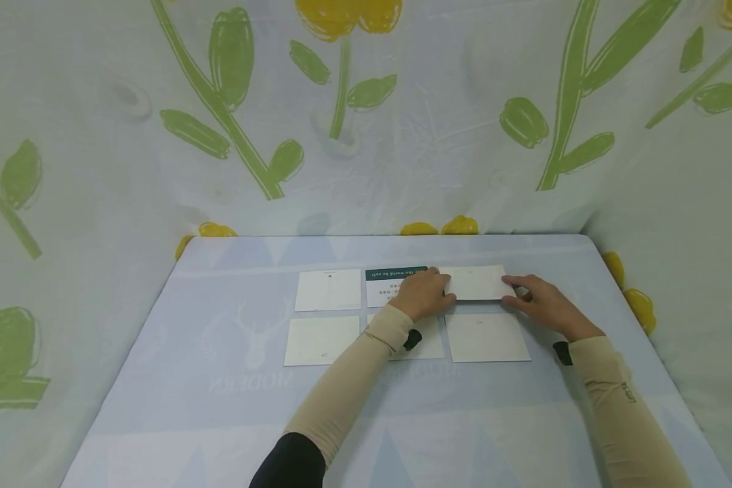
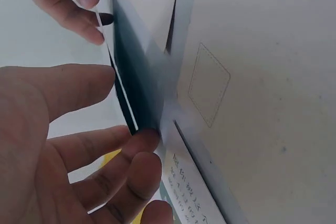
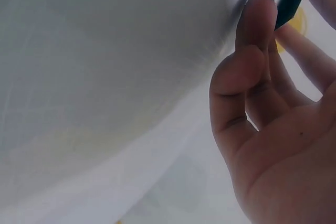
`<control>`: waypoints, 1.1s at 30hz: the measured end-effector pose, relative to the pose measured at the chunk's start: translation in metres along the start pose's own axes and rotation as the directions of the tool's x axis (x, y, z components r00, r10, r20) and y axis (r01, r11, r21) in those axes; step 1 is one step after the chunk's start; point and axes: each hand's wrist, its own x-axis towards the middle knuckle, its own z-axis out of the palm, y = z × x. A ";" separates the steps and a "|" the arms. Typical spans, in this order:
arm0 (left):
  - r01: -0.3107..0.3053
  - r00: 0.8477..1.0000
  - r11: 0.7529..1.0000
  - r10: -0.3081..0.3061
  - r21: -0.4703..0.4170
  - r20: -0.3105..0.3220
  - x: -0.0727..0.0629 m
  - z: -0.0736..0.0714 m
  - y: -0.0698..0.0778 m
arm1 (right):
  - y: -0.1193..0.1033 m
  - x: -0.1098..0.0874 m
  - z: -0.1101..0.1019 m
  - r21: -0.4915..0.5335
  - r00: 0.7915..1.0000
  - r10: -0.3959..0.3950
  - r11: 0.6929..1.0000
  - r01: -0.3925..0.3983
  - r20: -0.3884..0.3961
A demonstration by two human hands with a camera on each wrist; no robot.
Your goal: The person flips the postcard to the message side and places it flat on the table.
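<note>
In the head view, both hands hold a white card [image 1: 476, 281] by its short ends, at the right of the far row of cards. The left hand [image 1: 423, 295] pinches its left end between thumb and fingers. At the opposite end, the right hand [image 1: 543, 305] has it between thumb and fingertips. A dark green underside of this card [image 2: 137, 61] shows in the left wrist view, tilted over the tabletop. Beside the left hand lies a card with a green printed band [image 1: 381, 293], partly covered by that hand. The left forearm hides part of the near middle card [image 1: 427, 342].
More white cards lie flat: one at the far left [image 1: 328, 291], one at the near left [image 1: 317, 340] and one at the near right [image 1: 488, 339]. The pale patterned tabletop [image 1: 158, 386] meets a flower-printed curtain [image 1: 427, 169] behind and at the sides.
</note>
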 end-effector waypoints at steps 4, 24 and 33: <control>0.015 1.000 1.000 -0.014 -0.020 0.018 0.000 -0.001 0.001 | -0.001 0.000 -0.002 -0.013 1.000 -0.004 1.000 0.004 0.006; 0.036 0.998 0.997 -0.033 -0.067 0.056 -0.001 0.001 -0.001 | -0.002 0.000 0.001 -0.026 0.998 0.043 0.999 -0.043 0.036; 0.043 0.997 0.996 -0.038 -0.083 0.063 -0.002 0.002 -0.002 | 0.000 0.002 0.000 -0.027 1.000 0.025 0.999 -0.024 0.015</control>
